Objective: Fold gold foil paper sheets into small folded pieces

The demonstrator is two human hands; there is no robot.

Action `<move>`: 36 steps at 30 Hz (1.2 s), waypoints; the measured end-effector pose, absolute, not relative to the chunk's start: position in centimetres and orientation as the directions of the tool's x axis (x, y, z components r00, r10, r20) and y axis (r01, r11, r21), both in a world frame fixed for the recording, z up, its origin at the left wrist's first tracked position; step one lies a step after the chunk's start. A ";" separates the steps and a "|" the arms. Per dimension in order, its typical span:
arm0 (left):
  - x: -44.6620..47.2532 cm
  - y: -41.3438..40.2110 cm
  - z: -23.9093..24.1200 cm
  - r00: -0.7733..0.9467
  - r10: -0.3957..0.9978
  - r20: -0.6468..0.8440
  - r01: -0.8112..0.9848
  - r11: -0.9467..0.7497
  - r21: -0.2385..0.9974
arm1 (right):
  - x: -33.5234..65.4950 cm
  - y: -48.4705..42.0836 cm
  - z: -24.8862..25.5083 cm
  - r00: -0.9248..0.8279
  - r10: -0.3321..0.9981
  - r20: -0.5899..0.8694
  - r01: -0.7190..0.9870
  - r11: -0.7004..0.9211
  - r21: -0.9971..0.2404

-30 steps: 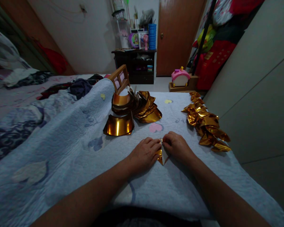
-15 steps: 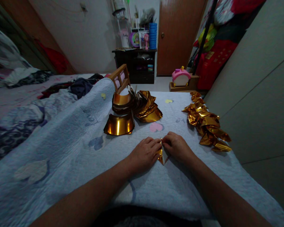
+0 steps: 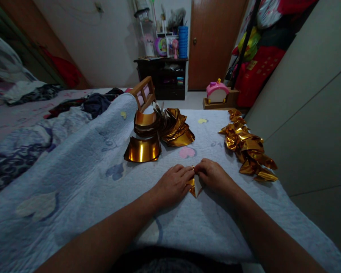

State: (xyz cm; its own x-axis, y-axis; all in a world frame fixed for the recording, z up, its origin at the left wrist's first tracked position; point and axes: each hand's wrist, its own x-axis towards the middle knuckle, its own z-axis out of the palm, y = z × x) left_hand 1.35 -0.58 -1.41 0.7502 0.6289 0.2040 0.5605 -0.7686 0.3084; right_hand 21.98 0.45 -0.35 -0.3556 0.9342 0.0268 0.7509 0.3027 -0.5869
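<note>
A small piece of gold foil paper (image 3: 192,189), folded to a downward point with a white part showing on its right, lies on the bedspread in front of me. My left hand (image 3: 174,185) rests over its left side, fingers together and pressing it down. From the other side, my right hand (image 3: 211,174) has curled fingers and pinches the paper near its top. The fingertips of both hands almost meet there and cover much of the sheet. Ahead to the left are fanned stacks of gold foil sheets (image 3: 143,149). Several folded gold foil pieces (image 3: 248,148) lie piled at the right.
A pale blue quilted bedspread (image 3: 102,212) with heart shapes covers the surface under my hands. Beyond its far edge stand a wooden rail (image 3: 143,93), a dark cabinet (image 3: 161,79) and a pink toy case (image 3: 217,92). A pale panel (image 3: 309,113) rises close on the right.
Both hands keep their places on the gold foil paper. Only a slight shift shows at the paper's white right side; the stacks and pile are unchanged.
</note>
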 end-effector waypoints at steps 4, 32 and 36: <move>1.5 -0.6 -1.1 0.766 0.616 0.181 0.563 -0.780 0.273 | 22.0 0.5 -0.2 -0.355 0.935 0.010 0.756 0.293 -0.586; 1.3 -0.5 -1.3 0.754 0.613 0.236 0.537 -0.782 0.315 | 22.2 0.6 -0.3 -0.339 0.941 0.018 0.751 0.282 -0.596; 1.4 -0.5 -1.5 0.760 0.616 0.209 0.566 -0.785 0.253 | 22.2 0.7 -0.5 -0.325 0.945 0.017 0.758 0.271 -0.593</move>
